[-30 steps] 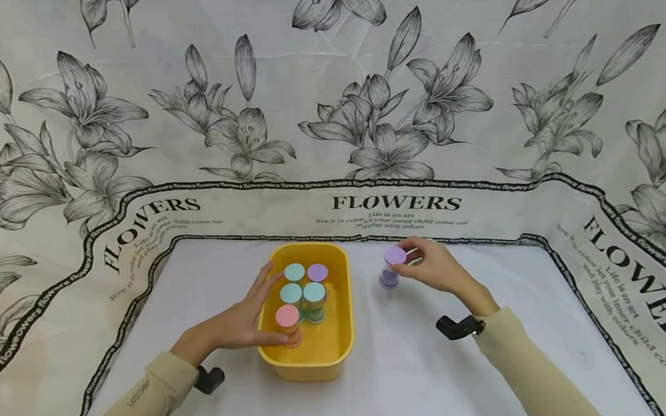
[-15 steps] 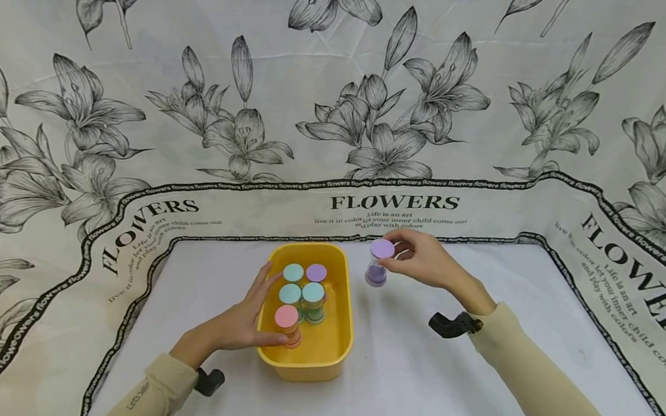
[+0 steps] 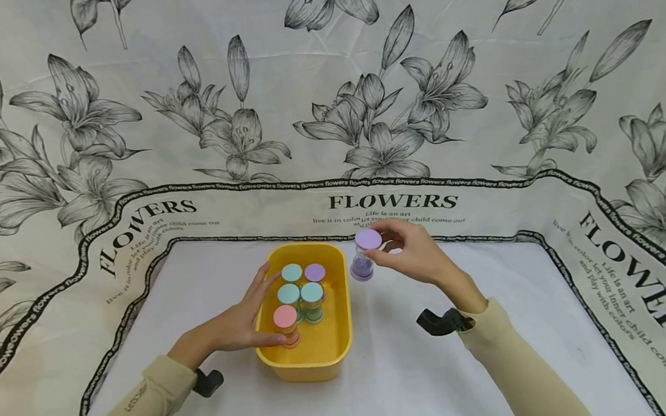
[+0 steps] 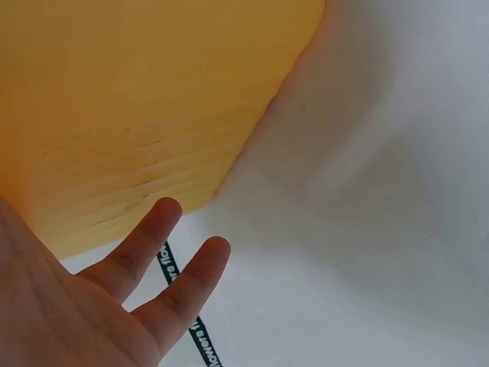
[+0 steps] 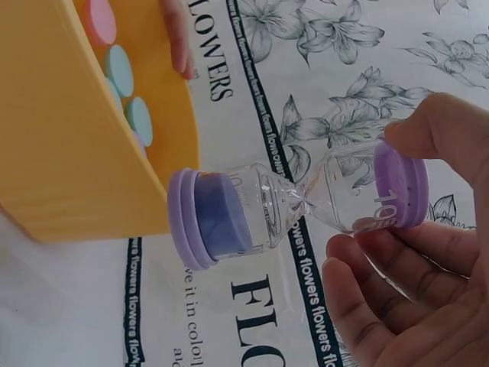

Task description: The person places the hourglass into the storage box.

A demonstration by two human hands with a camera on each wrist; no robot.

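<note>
My right hand (image 3: 414,254) pinches a sand timer (image 5: 306,202) by one purple cap, thumb against fingers. Its sand lies in the far bulb in the right wrist view; in the head view the timer (image 3: 363,266) hangs slightly tilted just right of the yellow bin (image 3: 308,372). My left hand (image 3: 236,322) rests at the bin's left rim, with thumb and index finger reaching over it. In the left wrist view two straight, spread fingers (image 4: 187,294) stay outside the bin wall. Close to the thumb stands a pink-capped sand timer (image 3: 286,316).
Inside the bin stand several mint-capped sand timers (image 3: 312,294) and a purple-capped one (image 3: 315,273). The white tabletop (image 3: 407,373) extends around the bin. Behind it rises a flower-printed cloth (image 3: 387,150) with lettering along its lower border.
My right hand has lifted the purple-capped sand timer and carried it leftward, closer to the bin's right rim. The left hand and the bin have hardly moved.
</note>
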